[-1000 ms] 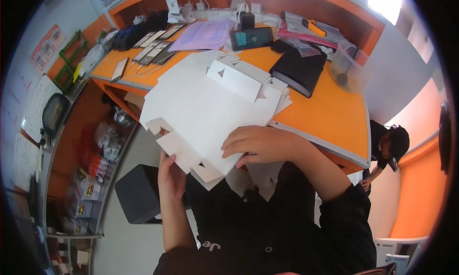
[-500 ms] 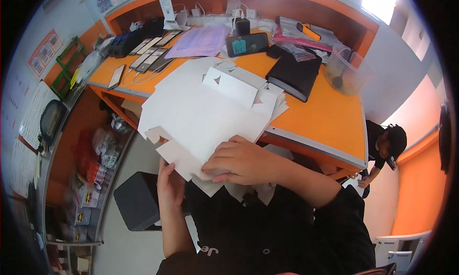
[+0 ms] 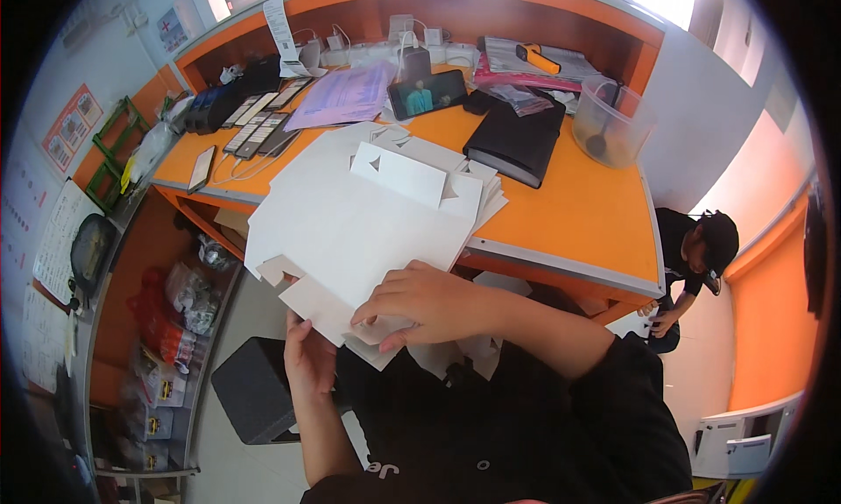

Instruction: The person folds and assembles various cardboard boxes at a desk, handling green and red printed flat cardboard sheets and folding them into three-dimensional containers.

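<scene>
A flat white die-cut cardboard box blank lies partly on the orange desk, its near end jutting over the edge toward me. Its far flap and near flap are folded up. At the near-left corner, my left hand grips the cardboard, with some fingers hidden beneath it. My right hand is closed on the right end of the near flap, its thumb toward me and fingers bent over the tab. More blanks show under the far-right side.
Behind the cardboard lie purple papers, a propped phone and several other phones. To the right are a black notebook and a clear plastic tub. A black stool stands below left. Another person is at the right.
The whole view has shifted slightly. My right hand's fingers have curled a little more around the near flap's tab, while my left hand keeps its hold. The other person's hands have moved.
</scene>
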The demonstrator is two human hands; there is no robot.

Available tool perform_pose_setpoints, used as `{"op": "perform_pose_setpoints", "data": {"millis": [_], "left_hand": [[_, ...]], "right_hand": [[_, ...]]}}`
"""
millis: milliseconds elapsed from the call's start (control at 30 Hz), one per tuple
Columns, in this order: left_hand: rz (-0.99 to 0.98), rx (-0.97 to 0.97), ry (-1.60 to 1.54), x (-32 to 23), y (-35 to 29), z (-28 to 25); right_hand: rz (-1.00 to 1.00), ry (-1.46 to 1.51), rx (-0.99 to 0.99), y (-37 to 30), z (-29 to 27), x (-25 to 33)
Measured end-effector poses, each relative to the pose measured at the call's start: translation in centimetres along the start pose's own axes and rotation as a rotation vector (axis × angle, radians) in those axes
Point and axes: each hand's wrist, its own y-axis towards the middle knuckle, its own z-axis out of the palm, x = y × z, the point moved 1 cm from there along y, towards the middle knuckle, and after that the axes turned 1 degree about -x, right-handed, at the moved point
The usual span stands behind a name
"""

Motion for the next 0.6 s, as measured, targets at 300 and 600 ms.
{"op": "perform_pose_setpoints", "data": {"millis": [300, 600], "left_hand": [[-0.036, 0.062, 0.132, 1.5, -1.4, 0.3], [-0.083, 0.074, 0.119, 1.6, -1.5, -0.8]], "right_hand": [[0.149, 0.077, -0.322, 0.9, 0.8, 0.7], [0.127, 0.154, -0.659, 1.9, 1.8, 1.9]]}}
